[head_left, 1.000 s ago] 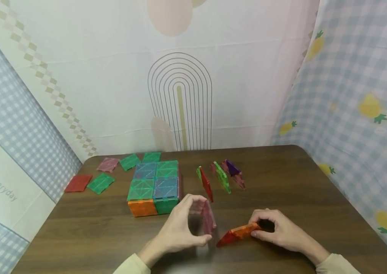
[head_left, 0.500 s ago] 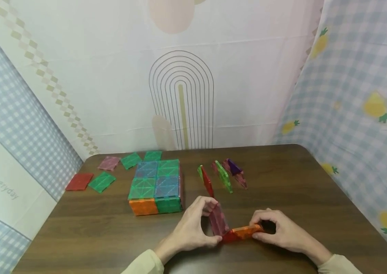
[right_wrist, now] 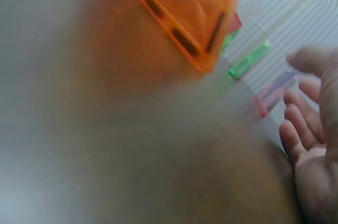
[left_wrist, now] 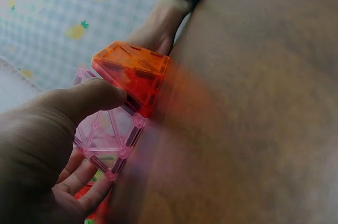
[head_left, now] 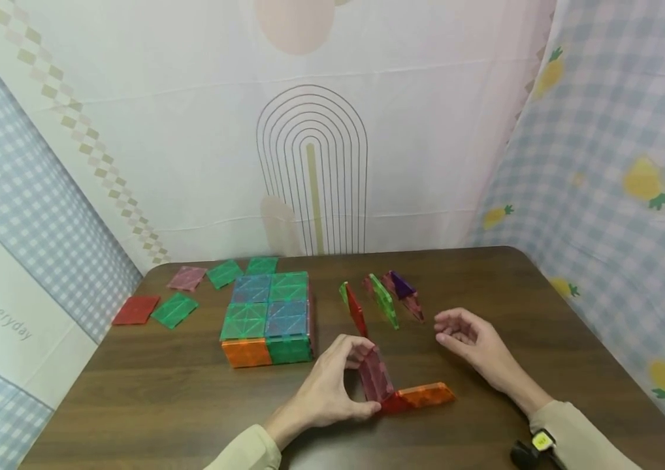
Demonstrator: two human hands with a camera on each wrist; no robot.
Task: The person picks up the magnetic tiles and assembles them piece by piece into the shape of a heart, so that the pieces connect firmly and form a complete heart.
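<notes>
My left hand (head_left: pixel 328 385) holds a translucent pink magnetic tile piece (head_left: pixel 375 376) upright on the table between its thumb and fingers. The thumb lies against a red triangular tile (left_wrist: pixel 138 84) at the near end. An orange triangular tile (head_left: pixel 428 395) extends rightward from that corner, standing on edge with the red one. My right hand (head_left: pixel 478 341) is off the tiles, above the table behind the orange piece, its fingers loosely bent around nothing. In the right wrist view the orange tile is apart from that hand.
A low box of green, blue and orange tiles (head_left: pixel 266 313) stands left of centre. Loose flat tiles, including a red one (head_left: pixel 136 310), lie behind and left. Standing red-and-green (head_left: pixel 353 310), green (head_left: pixel 383 301) and purple-and-pink tiles (head_left: pixel 404 294) line the back right.
My left hand has brought the pink piece rightward against the red and orange tiles. My right hand has let go of the orange tile and moved back and slightly right.
</notes>
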